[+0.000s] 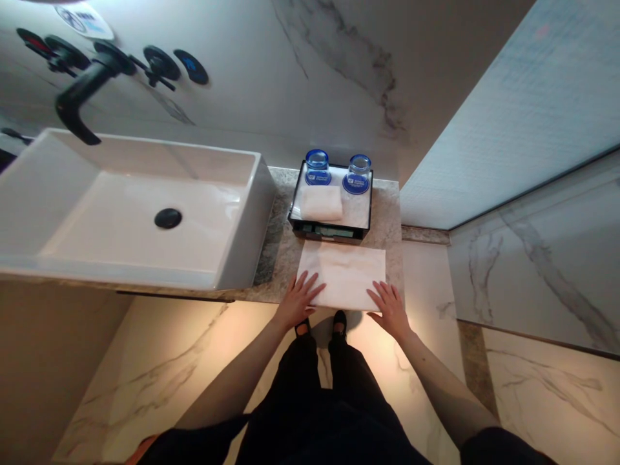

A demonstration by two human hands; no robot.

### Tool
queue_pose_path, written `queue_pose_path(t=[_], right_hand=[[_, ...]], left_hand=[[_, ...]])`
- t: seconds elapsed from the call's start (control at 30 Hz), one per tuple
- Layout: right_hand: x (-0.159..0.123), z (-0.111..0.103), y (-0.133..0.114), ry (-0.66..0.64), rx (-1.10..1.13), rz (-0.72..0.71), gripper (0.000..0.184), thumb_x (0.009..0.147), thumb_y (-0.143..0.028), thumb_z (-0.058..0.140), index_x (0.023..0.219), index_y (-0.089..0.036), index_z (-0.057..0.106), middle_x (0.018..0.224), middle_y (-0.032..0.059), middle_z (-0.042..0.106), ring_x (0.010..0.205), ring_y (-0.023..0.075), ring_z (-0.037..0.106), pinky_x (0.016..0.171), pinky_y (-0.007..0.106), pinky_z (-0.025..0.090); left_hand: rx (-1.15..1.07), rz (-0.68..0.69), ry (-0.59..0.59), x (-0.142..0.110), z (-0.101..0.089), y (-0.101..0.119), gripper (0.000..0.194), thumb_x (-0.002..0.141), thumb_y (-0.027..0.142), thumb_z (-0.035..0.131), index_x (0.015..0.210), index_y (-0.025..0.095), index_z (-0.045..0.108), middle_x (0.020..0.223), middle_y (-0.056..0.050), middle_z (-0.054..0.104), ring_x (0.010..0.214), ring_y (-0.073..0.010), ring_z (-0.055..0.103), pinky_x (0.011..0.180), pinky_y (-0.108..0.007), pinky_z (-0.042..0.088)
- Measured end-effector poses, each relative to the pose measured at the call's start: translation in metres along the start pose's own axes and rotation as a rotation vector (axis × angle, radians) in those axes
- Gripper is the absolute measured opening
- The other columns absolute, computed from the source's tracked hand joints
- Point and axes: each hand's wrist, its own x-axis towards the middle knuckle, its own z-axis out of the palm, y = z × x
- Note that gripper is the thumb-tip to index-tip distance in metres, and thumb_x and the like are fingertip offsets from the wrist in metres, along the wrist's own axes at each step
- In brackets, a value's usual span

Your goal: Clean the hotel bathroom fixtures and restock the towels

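Observation:
A white folded towel (345, 272) lies flat on the marble counter (281, 252), near its front edge. My left hand (298, 298) rests on the towel's near left corner, fingers spread and flat. My right hand (389, 307) lies the same way on the near right corner. Neither hand grips anything.
Behind the towel stands a black tray (331, 231) with a small folded cloth (321, 203) and two upturned blue glasses (317, 166) on blue coasters. A white rectangular basin (130, 213) with a black wall tap (80, 97) fills the left. A tiled wall rises at right.

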Motion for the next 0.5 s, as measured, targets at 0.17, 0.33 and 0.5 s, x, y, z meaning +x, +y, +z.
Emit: queue_pose_path(t=[0.17,0.33,0.5], right_hand=[[-0.026,0.001,0.001,0.054,0.216,0.010,0.044,0.088,-0.013,0.048,0.124,-0.026,0.069,0.129,0.0076,0.072,0.126,0.0265,0.062,0.111,0.050,0.041],[0.008,0.007,-0.007,0.256,0.283,0.520,0.042,0.098,-0.049,0.043,0.092,-0.019,0.072,0.081,0.0089,0.072,0.079,0.0261,0.065,0.075,0.038,0.051],[0.053,0.004,-0.007,0.238,0.163,0.779,0.057,0.089,-0.071,0.049,0.093,-0.017,0.068,0.077,0.0078,0.067,0.071,0.0238,0.059,0.065,0.033,0.044]], left_hand=[[-0.210,-0.021,0.053,-0.045,0.009,-0.012,0.055,0.085,0.005,0.044,0.132,0.022,0.068,0.143,-0.009,0.063,0.138,-0.0233,0.053,0.119,-0.044,0.039],[-0.412,-0.752,0.171,0.001,-0.012,0.001,0.037,0.095,0.037,0.049,0.108,0.014,0.074,0.097,-0.013,0.076,0.091,-0.0259,0.071,0.081,-0.035,0.056],[-0.260,-0.872,0.283,0.046,-0.017,0.007,0.045,0.093,0.034,0.052,0.125,0.005,0.065,0.115,-0.024,0.071,0.113,-0.0389,0.065,0.098,-0.051,0.050]])
